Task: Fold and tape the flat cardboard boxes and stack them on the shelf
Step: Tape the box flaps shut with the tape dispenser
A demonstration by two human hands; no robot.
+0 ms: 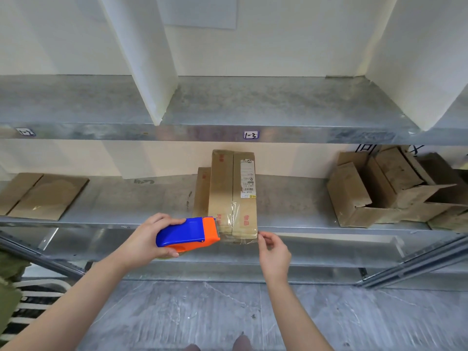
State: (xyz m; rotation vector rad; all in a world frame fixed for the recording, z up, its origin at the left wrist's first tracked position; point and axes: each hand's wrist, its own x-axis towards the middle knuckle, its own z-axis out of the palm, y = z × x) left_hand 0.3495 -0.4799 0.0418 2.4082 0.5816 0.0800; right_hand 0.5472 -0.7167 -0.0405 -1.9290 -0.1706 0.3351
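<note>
- Box [222, 188]: likely light, stiff cardboard; hold by long sides.
- Left hand [147, 239]: grasping dispenser [186, 233].
- Right hand [274, 252]: pinching tape [243, 240] at box's near edge.

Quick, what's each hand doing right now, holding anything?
Left hand: fingers curled round the blue and orange tape dispenser.
Right hand: pinching the end of the clear tape at the front edge of the cardboard box.
</note>
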